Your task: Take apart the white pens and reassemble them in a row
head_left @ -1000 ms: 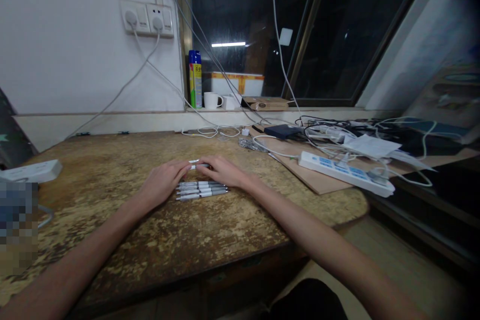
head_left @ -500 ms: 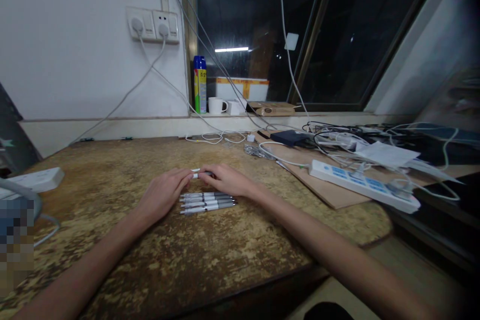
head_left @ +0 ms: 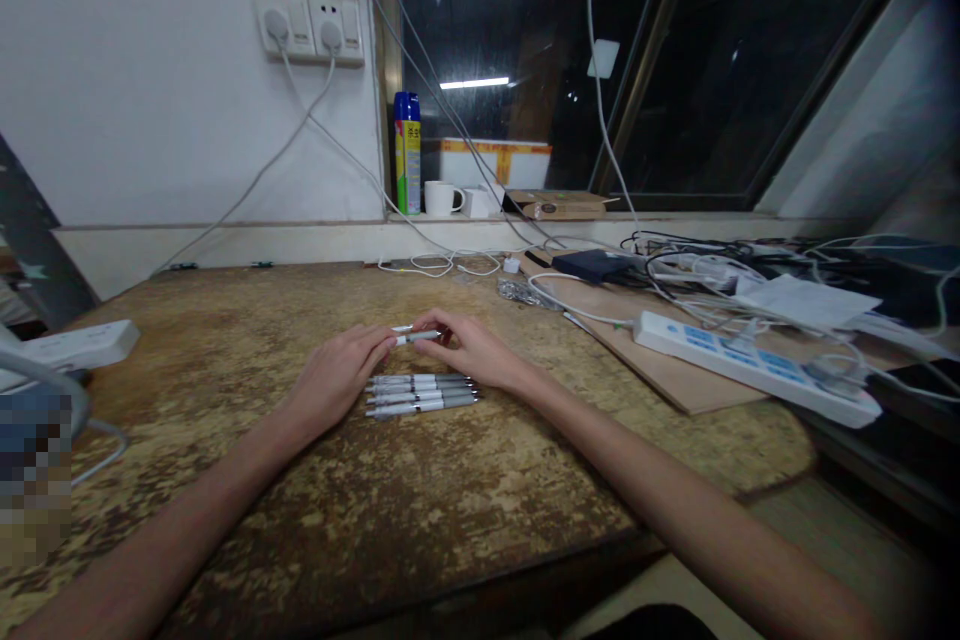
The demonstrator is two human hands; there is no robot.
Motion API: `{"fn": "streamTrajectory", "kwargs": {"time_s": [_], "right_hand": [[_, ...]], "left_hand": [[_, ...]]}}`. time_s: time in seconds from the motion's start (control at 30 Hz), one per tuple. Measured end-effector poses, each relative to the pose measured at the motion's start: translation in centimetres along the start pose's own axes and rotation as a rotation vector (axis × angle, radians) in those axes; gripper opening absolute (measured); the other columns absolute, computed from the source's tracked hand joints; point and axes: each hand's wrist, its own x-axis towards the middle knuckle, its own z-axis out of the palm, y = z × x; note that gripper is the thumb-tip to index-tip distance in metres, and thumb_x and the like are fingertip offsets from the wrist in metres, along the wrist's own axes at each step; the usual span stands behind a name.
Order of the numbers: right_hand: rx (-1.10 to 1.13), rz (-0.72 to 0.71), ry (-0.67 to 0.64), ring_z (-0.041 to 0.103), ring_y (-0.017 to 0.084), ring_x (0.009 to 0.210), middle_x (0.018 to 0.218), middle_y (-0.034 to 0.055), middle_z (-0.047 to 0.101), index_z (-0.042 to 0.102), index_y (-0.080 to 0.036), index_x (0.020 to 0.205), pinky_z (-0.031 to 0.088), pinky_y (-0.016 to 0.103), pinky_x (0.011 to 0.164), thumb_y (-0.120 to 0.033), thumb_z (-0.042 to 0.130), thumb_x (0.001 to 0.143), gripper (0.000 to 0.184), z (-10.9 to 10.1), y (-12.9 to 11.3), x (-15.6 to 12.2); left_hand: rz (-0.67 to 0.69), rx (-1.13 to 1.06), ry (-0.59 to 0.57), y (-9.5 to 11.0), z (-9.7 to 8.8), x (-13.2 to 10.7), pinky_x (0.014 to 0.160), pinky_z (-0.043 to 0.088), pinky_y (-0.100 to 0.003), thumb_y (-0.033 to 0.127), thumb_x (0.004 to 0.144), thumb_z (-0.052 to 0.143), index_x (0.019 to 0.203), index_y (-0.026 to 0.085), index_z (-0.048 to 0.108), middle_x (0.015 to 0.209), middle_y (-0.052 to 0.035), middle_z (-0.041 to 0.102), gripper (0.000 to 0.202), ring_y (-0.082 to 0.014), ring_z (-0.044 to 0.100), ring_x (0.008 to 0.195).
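A white-and-grey pen [head_left: 426, 335] lies level above the row, its tip pointing right. My left hand [head_left: 337, 365] is closed on its rear end, thumb and fingers pinched together. Around the tip end curves my right hand [head_left: 472, 350], thumb and forefinger apart, with the pen's grey grip showing between them. A short white strip shows just behind the pen; whether it is the clip or another pen I cannot tell. Nearer to me, several like pens [head_left: 421, 405] lie side by side on the worn wooden table [head_left: 420, 510], tips to the right.
A white power strip [head_left: 750, 370] and tangled cables lie on a brown board [head_left: 637, 360] at the right. Another white strip [head_left: 82, 345] stands at the left edge. On the sill are a spray can [head_left: 408, 155], a white mug [head_left: 442, 198] and a flat carton [head_left: 559, 205].
My right thumb and forefinger have spread apart, so the pen's grey grip and tip now show. The left hand keeps its pinch. The whole view has shifted slightly.
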Motion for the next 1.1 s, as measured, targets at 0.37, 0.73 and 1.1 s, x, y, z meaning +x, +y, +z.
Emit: {"fn": "streamTrajectory", "kwargs": {"time_s": [0.37, 0.73, 1.1], "right_hand": [[0.116, 0.051, 0.047, 0.066, 0.017, 0.089, 0.101, 0.0043, 0.073, 0.067, -0.019, 0.11, 0.05, 0.03, 0.08, -0.039, 0.066, 0.095, 0.025, 0.6, -1.0, 0.0], [0.182, 0.003, 0.103, 0.067, 0.018, 0.097, 0.106, 0.0047, 0.073, 0.068, -0.021, 0.108, 0.051, 0.033, 0.09, -0.033, 0.067, 0.094, 0.018, 0.7, -0.8, -0.1], [0.221, -0.062, 0.174, 0.067, 0.018, 0.102, 0.109, 0.0049, 0.074, 0.071, -0.02, 0.107, 0.051, 0.034, 0.093, -0.025, 0.07, 0.09, 0.018, 0.3, 0.0, 0.1]], "left_hand": [[0.015, -0.032, -0.04, -0.4, -0.2, -0.5, 0.098, 0.048, -0.039, 0.044, 0.109, 0.033, 0.125, 0.023, 0.069, 0.127, -0.0067, 0.072, 0.044, -0.026, 0.066, 0.114], [-0.001, -0.04, -0.023, 0.5, 0.0, -0.2, 0.094, 0.049, -0.04, 0.045, 0.108, 0.032, 0.119, 0.022, 0.07, 0.119, -0.0077, 0.074, 0.046, -0.0267, 0.067, 0.107], [-0.039, 0.013, 0.025, 0.0, 0.3, -0.5, 0.089, 0.05, -0.039, 0.041, 0.107, 0.029, 0.115, 0.02, 0.068, 0.112, -0.0106, 0.073, 0.044, -0.0274, 0.067, 0.098]]}}
